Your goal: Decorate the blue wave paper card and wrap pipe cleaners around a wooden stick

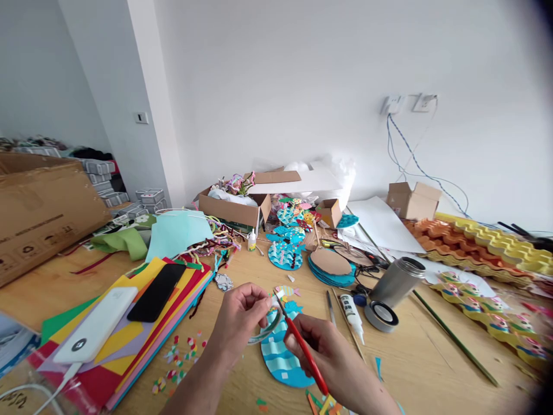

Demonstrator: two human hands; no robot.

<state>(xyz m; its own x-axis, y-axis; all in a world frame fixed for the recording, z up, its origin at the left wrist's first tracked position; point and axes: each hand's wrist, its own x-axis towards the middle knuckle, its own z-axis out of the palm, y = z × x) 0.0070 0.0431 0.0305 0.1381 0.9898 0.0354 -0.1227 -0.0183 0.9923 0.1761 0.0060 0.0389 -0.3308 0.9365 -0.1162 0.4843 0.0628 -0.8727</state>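
1. A large cardboard box [47, 216] stands at the far left of the wooden table.
2. A white power bank [97, 328], with a cable plugged in, and a black smartphone [156, 293] lie on a stack of coloured sheets [112, 368].
3. Small bright paper scraps [175, 354] are scattered just beside the stack.
4. The left hand [245, 308] pinches a roll of tape [262, 334], thumb against fingers, above the table.
5. Under the roll lies a wavy blue disc [285, 362] bearing small white squares; a striped paper fish [285, 290] is near its far edge.
6. The right hand [317, 341] is closed around a red-handled tool [307, 351], its tip near the left fingertips.
7. Farther right, a white glue bottle [352, 314] lies near a steel flask [397, 282], which stands beside its round lid [381, 316].
8. A green stick [458, 343] lies diagonally past the flask.
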